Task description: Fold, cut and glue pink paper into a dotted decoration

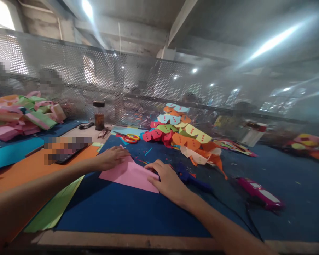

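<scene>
A pink sheet of paper (130, 175), folded to a peak at its top, lies on the blue table surface (133, 216). My left hand (113, 157) rests on the upper left part of the sheet, palm down with its fingers stretched out. On the sheet's right edge, my right hand (166, 179) has its thumb and fingers closed round the paper. Just right of that hand lies a dark blue glue gun (192, 179) with a cable. Behind the sheet are scissors with orange and yellow handles (130, 137) and small paper scraps.
Cut colored paper pieces (186, 136) are heaped behind my right hand. A magenta device (260, 193) lies at right. At left are orange sheets (21, 171), a phone (74, 150), a lidded jar (99, 117) and a pile of folded strips (24, 115). Perforated metal screening (101, 81) stands behind.
</scene>
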`<action>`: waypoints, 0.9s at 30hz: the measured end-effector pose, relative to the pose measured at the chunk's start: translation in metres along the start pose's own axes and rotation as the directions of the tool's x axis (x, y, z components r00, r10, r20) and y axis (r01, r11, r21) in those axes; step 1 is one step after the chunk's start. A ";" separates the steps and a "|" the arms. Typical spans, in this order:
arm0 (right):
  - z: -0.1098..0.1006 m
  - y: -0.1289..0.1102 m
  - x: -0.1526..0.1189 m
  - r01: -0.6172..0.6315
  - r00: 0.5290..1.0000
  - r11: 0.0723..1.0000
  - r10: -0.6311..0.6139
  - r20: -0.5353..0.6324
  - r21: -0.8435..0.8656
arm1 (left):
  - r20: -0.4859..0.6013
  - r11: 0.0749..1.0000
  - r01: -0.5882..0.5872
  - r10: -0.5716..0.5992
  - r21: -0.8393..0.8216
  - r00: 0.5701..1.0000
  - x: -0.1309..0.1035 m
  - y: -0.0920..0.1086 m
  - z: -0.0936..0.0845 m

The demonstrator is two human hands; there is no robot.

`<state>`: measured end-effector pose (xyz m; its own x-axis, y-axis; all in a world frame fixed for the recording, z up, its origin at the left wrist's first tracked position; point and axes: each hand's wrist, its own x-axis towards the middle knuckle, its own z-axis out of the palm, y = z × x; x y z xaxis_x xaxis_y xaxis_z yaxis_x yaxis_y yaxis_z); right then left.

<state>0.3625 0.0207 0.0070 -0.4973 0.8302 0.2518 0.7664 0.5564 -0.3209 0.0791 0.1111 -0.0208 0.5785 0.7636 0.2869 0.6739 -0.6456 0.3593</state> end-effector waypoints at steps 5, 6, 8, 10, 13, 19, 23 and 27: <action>0.005 0.001 -0.002 0.123 0.984 0.987 -0.109 -0.138 0.099 | 0.043 0.996 -0.085 0.084 0.014 0.996 0.003 0.000 0.002; 0.006 0.001 -0.002 0.149 0.978 0.982 -0.129 -0.162 0.118 | 0.044 0.995 -0.097 0.096 0.017 0.994 0.003 0.001 0.002; 0.008 -0.001 -0.003 0.206 0.963 0.967 -0.173 -0.207 0.147 | 0.043 0.993 -0.112 0.111 0.023 0.993 0.003 0.000 0.003; 0.009 -0.002 -0.004 0.252 0.945 0.956 -0.209 -0.250 0.151 | 0.041 0.992 -0.120 0.119 0.027 0.992 0.003 0.000 0.004; 0.009 -0.002 -0.006 0.293 0.918 0.951 -0.250 -0.307 0.101 | 0.045 0.990 -0.136 0.135 0.029 0.990 0.003 -0.002 0.007; 0.010 -0.002 -0.008 0.319 0.855 0.944 -0.324 -0.404 -0.081 | 0.025 0.992 -0.118 0.118 0.034 0.993 0.005 0.003 0.012; 0.006 -0.004 -0.009 0.353 0.809 0.931 -0.352 -0.472 -0.088 | -0.022 0.994 -0.112 0.113 0.017 0.993 0.008 0.011 0.008; -0.002 -0.006 -0.010 0.340 0.792 0.939 -0.319 -0.520 -0.059 | -0.078 0.996 -0.086 0.084 -0.017 0.993 0.009 0.014 -0.002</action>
<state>0.3643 0.0089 0.0082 -0.4273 0.4626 0.7768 0.5747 0.8023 -0.1617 0.0929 0.1086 -0.0112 0.5953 0.7054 0.3847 0.6142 -0.7082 0.3481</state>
